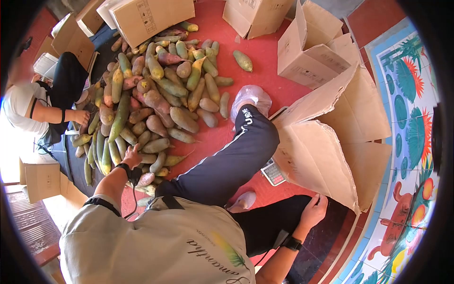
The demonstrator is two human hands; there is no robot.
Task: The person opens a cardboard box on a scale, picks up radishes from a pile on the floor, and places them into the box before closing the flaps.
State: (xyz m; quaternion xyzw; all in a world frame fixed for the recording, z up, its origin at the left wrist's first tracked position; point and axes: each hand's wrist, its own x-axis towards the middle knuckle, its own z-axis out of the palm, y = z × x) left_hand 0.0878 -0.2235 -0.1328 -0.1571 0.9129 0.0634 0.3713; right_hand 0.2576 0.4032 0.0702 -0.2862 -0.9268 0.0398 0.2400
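Observation:
A large heap of green and reddish radishes (156, 94) lies on the red floor. My left hand (132, 157) rests at the near edge of the heap, its fingers spread against the radishes there. On the right, my right hand (314, 211) is at my knee, thumb and fingers closed on the lower edge of an open cardboard box (317, 156). That box stands on a scale, whose keypad (273, 173) shows beside it.
More cardboard boxes (151, 19) stand behind the heap, with an open one (312, 57) at the back right. Another person (42, 106) sits at the left, one hand at the heap. A single radish (242, 61) lies apart. A painted tile wall (402, 142) runs along the right.

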